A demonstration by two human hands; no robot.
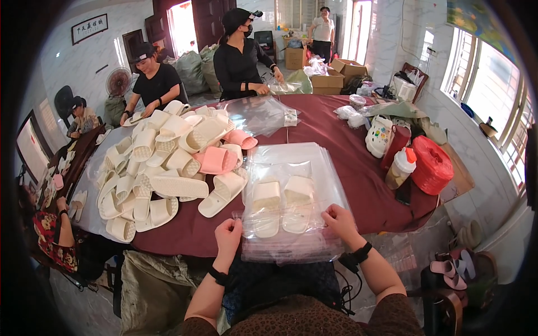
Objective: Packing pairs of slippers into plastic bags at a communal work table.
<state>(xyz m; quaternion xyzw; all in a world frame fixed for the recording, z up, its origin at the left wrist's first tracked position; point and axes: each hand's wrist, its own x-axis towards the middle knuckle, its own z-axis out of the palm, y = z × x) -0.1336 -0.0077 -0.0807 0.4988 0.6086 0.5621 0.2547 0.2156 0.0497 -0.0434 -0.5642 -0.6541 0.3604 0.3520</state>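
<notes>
Two cream slippers (266, 208) lie side by side with their soles down, seen through a clear plastic bag (306, 232). This bag rests on a stack of flat clear bags (325, 162) at the table's front edge. At the near left corner of the bag, my left hand (228, 238) is closed, pinching the film. My right hand (340, 222) is closed on the film at the right edge, with fingertips bent inward. Left of the bags rises a big heap of loose cream slippers (179, 186), with a few pink slippers (217, 160) among them.
The table has a dark red cloth (319, 120). On its right stand a red twine roll (431, 165), a bottle (400, 167) and a white clog (379, 136). Across the table, a person in black (238, 61) handles clear film (252, 115); another person (159, 84) handles a slipper.
</notes>
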